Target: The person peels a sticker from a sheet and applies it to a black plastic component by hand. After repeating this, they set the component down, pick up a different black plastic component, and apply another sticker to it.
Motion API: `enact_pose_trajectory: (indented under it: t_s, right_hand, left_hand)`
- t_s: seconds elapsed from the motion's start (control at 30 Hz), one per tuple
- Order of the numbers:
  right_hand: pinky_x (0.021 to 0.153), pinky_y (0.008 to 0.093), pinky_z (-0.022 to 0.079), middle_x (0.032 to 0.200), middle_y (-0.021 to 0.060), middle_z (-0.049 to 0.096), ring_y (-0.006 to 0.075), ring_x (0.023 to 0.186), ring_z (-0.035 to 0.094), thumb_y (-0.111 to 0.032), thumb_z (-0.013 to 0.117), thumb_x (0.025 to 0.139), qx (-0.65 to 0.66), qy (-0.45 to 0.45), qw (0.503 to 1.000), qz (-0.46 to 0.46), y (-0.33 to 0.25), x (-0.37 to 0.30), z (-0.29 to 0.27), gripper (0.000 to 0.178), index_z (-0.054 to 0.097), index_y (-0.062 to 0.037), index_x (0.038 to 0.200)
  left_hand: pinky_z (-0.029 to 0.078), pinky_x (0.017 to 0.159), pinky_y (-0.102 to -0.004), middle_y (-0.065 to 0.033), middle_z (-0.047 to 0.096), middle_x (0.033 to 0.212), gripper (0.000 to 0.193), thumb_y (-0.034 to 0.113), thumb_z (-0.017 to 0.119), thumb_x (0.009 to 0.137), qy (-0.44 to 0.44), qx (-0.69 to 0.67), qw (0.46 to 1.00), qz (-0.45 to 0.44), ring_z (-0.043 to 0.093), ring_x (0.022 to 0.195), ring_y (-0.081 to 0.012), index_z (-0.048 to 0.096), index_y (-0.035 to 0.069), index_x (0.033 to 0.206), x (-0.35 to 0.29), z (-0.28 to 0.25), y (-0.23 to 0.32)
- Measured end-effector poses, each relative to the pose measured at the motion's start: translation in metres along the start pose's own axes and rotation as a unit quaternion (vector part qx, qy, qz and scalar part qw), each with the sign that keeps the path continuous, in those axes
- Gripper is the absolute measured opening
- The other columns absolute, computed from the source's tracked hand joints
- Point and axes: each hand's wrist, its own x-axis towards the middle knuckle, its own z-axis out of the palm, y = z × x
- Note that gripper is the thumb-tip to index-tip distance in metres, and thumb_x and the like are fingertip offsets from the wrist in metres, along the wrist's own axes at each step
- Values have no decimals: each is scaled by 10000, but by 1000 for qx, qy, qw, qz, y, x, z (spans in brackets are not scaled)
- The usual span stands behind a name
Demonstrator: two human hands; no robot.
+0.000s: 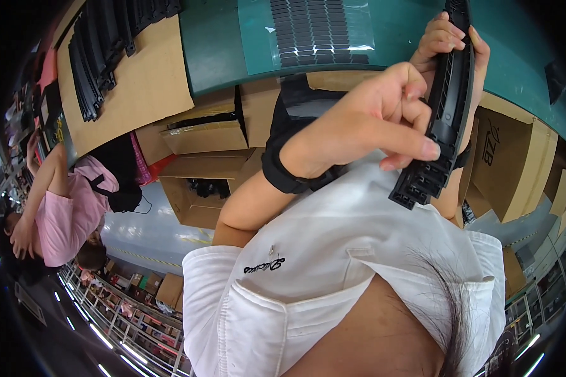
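Observation:
A long, narrow black plastic trim strip (448, 107) stands nearly upright in front of my chest, with a hollow channel and stepped, slotted blocks at its near end. My right hand (443, 44) is wrapped around its upper part, fingers on one side and thumb on the other. Closer to me, my left hand (383, 116) has its thumb pressed on the strip near the blocky end, its other fingers curled in against the side. A black band (282, 166) circles my left wrist. Part of the right palm is hidden behind the strip.
A green table (214, 50) bears a clear sheet with rows of dark pieces (311, 31). Several similar black strips (100, 50) lie on cardboard at the far left. Open cartons (201, 188) stand below the table edge; another carton (509, 169) is at right. A person in pink (75, 213) is at left.

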Motion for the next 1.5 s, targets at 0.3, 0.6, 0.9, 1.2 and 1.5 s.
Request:
enact_pose_trajectory:
  t_s: [0.3, 0.6, 0.9, 1.2, 1.5]
  right_hand:
    - [733, 267, 483, 797, 53, 478, 134, 729, 506, -85, 578, 812, -18, 19, 999, -27, -17, 3, -12, 310, 419, 63, 1033]
    - [775, 282, 476, 818, 50, 459, 138, 752, 494, -77, 563, 803, -109, 39, 990, -83, -29, 0, -13, 298, 414, 37, 1035]
    - [784, 283, 477, 817, 53, 456, 139, 751, 494, -79, 560, 804, -103, 38, 991, -70, -30, 4, -19, 291, 422, 46, 1027]
    - [785, 271, 476, 814, 44, 466, 131, 754, 504, -80, 566, 799, -86, 29, 995, -41, -32, 2, -18, 280, 435, 48, 1012]
    - [782, 254, 478, 801, 34, 481, 125, 745, 517, -65, 585, 774, -61, -8, 998, -22, -37, 1, -19, 287, 448, 50, 999]
  left_hand:
    - [378, 509, -234, -38, 525, 643, 347, -40, 651, 742, 58, 283, 937, 195, 512, 593, -98, 415, 71, 971, -5, -9, -4]
    - [378, 554, -290, -3, 533, 686, 141, 94, 725, 641, 369, 730, 473, 327, 490, 625, -189, 608, 110, 719, 3, -65, -23]
    - [411, 537, -280, 17, 552, 668, 110, 78, 725, 656, 416, 741, 422, 314, 518, 635, -165, 635, 111, 710, 9, -62, -26]
    - [420, 575, -287, 7, 552, 708, 91, 87, 711, 676, 431, 734, 429, 303, 516, 663, -176, 629, 105, 710, 10, -61, -28]
    - [420, 649, -313, -41, 551, 772, 53, 83, 685, 718, 410, 627, 592, 297, 515, 732, -210, 638, 77, 741, 3, -56, -15]
